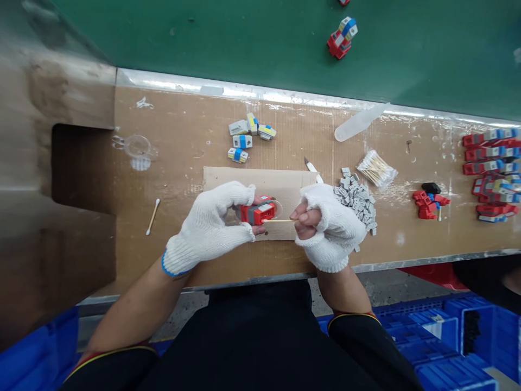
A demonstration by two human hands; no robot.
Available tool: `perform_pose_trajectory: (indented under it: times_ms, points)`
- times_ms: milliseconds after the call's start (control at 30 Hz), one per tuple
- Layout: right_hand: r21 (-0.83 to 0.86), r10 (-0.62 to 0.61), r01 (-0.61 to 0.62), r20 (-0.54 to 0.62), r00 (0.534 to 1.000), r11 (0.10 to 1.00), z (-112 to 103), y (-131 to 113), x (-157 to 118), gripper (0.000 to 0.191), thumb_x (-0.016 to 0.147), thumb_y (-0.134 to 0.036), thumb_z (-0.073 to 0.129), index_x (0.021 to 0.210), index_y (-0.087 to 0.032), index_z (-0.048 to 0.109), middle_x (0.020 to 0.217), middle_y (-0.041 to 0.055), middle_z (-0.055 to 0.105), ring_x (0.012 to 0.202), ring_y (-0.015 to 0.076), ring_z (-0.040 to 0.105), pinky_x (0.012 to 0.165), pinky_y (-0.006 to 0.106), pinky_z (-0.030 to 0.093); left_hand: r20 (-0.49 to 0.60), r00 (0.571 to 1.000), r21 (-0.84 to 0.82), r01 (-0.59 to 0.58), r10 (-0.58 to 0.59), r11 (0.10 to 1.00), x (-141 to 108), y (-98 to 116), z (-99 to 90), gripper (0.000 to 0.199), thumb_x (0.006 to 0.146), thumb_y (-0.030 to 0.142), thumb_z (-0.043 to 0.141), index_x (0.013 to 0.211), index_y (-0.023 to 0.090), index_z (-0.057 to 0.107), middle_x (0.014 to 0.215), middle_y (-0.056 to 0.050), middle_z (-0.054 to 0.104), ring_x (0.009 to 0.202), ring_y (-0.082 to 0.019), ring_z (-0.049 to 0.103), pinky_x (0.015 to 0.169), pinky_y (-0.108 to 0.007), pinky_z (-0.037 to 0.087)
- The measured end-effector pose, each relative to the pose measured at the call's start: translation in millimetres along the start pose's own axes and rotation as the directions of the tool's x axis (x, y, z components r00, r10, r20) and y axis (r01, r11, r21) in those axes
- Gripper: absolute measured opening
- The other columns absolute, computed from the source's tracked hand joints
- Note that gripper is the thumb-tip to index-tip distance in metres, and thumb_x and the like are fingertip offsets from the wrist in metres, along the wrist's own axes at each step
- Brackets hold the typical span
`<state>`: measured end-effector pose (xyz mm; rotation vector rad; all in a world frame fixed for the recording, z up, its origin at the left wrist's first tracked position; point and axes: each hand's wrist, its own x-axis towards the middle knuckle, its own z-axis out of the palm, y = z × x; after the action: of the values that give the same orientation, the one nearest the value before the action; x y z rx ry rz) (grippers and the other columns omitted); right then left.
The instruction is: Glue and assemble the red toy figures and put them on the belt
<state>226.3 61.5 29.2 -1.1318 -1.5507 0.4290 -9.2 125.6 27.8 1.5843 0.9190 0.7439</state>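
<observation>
My left hand (222, 220), in a white fingerless glove, is closed on a red and grey plastic toy part (258, 212) above a flat piece of cardboard (280, 184). Between the fingertips of my right hand (328, 228), gloved the same way, is a thin cotton swab (280, 220). The swab lies level, and its tip meets the lower right side of the red part. Just beyond my right hand is a heap of small grey plastic pieces (356, 198). A knife (313, 169) shows partly behind that hand.
Several white, blue and yellow parts (242, 142) lie beyond the cardboard. To the right are a bag of cotton swabs (376, 168), red pieces (425, 206) and rows of red assemblies (488, 152). A loose swab (153, 217) lies left. Behind is a green surface (244, 43) bearing a red toy assembly (341, 39).
</observation>
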Motion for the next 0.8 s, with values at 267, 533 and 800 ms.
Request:
perform_pose_trajectory:
  times_ms: [267,533,800]
  points:
    - [0.169,0.062,-0.03,-0.185,0.981,0.985,4,7,0,0.023,0.112,-0.044,0.08,0.094,-0.03,0.077,0.08,-0.0028,0.077,0.068,0.0186,0.079,0.061,0.036,0.069,-0.017,0.999,-0.082,0.047,-0.049,0.995,-3,3,3.1,0.031,0.08,0.032,0.103,0.107,0.022,0.091,0.101,-0.009,0.091,0.085,-0.028,0.086,0.076,-0.039,0.074]
    - [0.115,-0.059,0.077,-0.153,0.986,0.99,0,15,-5,0.007,0.108,-0.032,0.081,0.113,-0.037,0.08,0.085,-0.0043,0.08,0.067,0.02,0.078,0.063,0.04,0.071,0.051,0.997,-0.059,0.069,-0.066,0.996,-3,3,2.7,0.029,0.08,0.029,0.102,0.107,0.022,0.09,0.105,-0.008,0.092,0.092,-0.03,0.088,0.092,-0.043,0.076]
    - [0.116,-0.044,0.055,-0.094,0.995,0.992,-2,21,-12,0.016,0.107,-0.033,0.081,0.121,-0.04,0.083,0.086,-0.0031,0.08,0.066,0.0216,0.079,0.065,0.042,0.072,0.099,0.994,-0.062,0.058,-0.051,0.996,0,6,0.4,0.026,0.081,0.03,0.1,0.104,0.024,0.089,0.108,-0.008,0.093,0.094,-0.029,0.088,0.096,-0.041,0.076]
